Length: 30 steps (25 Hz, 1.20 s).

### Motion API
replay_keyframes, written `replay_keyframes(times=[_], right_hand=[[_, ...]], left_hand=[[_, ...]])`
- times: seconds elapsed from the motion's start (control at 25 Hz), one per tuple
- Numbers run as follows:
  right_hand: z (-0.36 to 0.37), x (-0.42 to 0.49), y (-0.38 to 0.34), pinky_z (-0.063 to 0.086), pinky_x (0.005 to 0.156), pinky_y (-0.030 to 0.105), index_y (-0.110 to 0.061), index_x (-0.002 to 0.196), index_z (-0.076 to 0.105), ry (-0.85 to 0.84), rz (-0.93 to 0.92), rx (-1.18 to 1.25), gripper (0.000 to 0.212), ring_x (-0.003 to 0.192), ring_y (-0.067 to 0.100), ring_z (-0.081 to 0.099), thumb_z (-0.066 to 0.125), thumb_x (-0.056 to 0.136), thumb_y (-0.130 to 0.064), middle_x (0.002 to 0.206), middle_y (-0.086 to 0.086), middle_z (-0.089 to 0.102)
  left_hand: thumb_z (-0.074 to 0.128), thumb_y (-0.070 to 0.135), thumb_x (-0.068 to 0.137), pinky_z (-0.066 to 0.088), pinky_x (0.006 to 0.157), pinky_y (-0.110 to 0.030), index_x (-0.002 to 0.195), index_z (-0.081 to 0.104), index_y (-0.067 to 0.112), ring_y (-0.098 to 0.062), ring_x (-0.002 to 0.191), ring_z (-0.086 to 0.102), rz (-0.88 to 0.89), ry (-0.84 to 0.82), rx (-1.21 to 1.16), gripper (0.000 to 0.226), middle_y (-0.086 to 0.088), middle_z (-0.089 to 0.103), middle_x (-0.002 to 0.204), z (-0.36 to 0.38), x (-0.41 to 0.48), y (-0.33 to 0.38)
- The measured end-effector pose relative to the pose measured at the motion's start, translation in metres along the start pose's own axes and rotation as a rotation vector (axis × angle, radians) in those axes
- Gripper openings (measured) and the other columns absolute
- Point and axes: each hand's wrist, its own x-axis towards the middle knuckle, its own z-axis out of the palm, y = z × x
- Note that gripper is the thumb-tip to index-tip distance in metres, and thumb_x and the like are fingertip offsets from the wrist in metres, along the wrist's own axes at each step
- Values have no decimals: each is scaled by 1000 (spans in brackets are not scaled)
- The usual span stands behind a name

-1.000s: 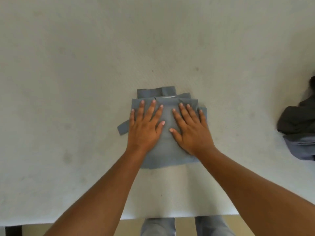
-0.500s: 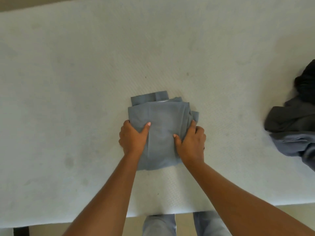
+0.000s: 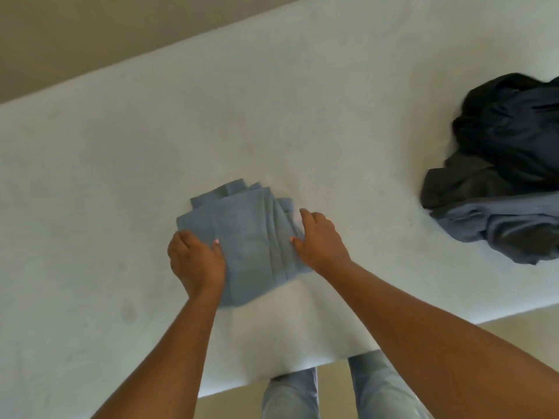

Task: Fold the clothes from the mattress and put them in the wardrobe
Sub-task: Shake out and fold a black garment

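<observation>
surface: white quilted mattress (image 3: 121, 176) fills most of the head view, running slantwise, with a strip of beige floor (image 3: 60, 40) past its far edge.
task's thing: folded grey-blue garment (image 3: 248, 237), a compact stack of cloth layers, lies on the mattress near the near edge, right in front of the person.
left hand (image 3: 196, 261): clamped on the stack's left edge, thumb on top of the cloth, fingers curled down at the side.
right hand (image 3: 320, 237): grips the right edge where the layers fan out, thumb on the cloth; whether its fingers reach under the stack is hidden.
hands together or apart: apart, one on each side, with the cloth between them.
step in hand: folding looks finished for this piece; the two-sided hold reads as the start of picking it up to carry it.
next move calls for: an even lift from both sides, with the fanned right layers pinched together so the fold does not slide open, then a turn toward the wardrobe.
wardrobe: not in view, so its place and contents cannot be told.
containers: none visible on the mattress.
waiting work: loose heap of black, charcoal and slate-blue clothes (image 3: 499, 182) sits unfolded at the right end of the mattress, well apart from the stack.
below: pale blue jeans legs (image 3: 290, 397) stand at the near edge.
</observation>
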Motion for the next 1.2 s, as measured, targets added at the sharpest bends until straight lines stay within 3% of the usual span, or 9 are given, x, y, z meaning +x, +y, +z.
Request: replay_keyframes(times=[0.28, 0.44, 0.68, 0.8, 0.88, 0.96, 1.04, 1.12, 1.2], right_hand=[[-108, -96, 122, 31, 117, 48, -16, 155, 33, 391, 411, -191, 65, 150, 37, 23, 56, 100, -42, 165, 20, 20], [-164, -146, 197, 44, 107, 52, -21, 150, 38, 559, 636, -74, 67, 138, 42, 39, 68, 92, -35, 162, 21, 17], [-248, -136, 268, 49, 100, 46, -37, 158, 27, 584, 667, 417, 68, 137, 43, 46, 61, 100, -39, 168, 18, -11], [-286, -121, 302, 45, 106, 40, -24, 148, 51, 578, 631, 536, 56, 133, 34, 52, 65, 97, -43, 161, 15, 33], [-299, -123, 311, 54, 96, 36, -19, 112, 75, 624, 612, 667, 31, 104, 24, 68, 69, 93, -43, 112, 3, 72], [-295, -133, 294, 60, 85, 41, -21, 83, 73, 620, 602, 827, 23, 78, 16, 68, 74, 88, -44, 78, -4, 72], [-279, -154, 259, 61, 80, 46, -24, 86, 65, 539, 539, 1014, 26, 76, 19, 69, 79, 79, -45, 78, 2, 71], [-257, -184, 221, 62, 83, 47, -23, 103, 62, 350, 367, 1274, 31, 86, 25, 74, 79, 79, -33, 93, 9, 73], [-241, -223, 187, 62, 86, 40, -16, 114, 63, 73, 205, 1423, 25, 93, 23, 75, 71, 91, -14, 103, 10, 74]], left_hand=[[65, 32, 96, 36, 118, -45, 156, 32, 6, -34, 152, 30, 1058, -351, 214, 73, -14, 26, 167, 15, -151, 199], [62, 40, 100, 37, 118, -39, 158, 26, 14, -28, 155, 23, 1186, -423, 216, 73, -7, 18, 170, 13, -228, 298], [62, 43, 98, 45, 110, -36, 156, 29, 15, -27, 150, 30, 1255, -450, 274, 72, -7, 24, 166, 10, -266, 373], [61, 41, 99, 44, 112, -37, 157, 28, 14, -27, 149, 28, 1207, -488, 285, 72, -7, 24, 165, 7, -262, 391], [61, 39, 100, 43, 112, -38, 156, 30, 12, -28, 148, 31, 1111, -531, 260, 70, -7, 28, 163, 3, -262, 401], [59, 40, 101, 46, 104, -35, 149, 40, 10, -29, 138, 41, 906, -619, 119, 60, -9, 41, 150, -6, -268, 413], [53, 46, 102, 48, 91, -33, 127, 50, 15, -28, 119, 53, 522, -798, -212, 40, -7, 52, 123, -21, -276, 421], [47, 62, 100, 52, 97, -43, 122, 56, 14, -29, 117, 59, 14, -1077, -593, 53, -6, 60, 120, -37, -278, 418], [54, 73, 91, 55, 97, -50, 123, 68, 9, -35, 110, 68, -249, -1313, -706, 72, -16, 70, 118, -50, -267, 397]])
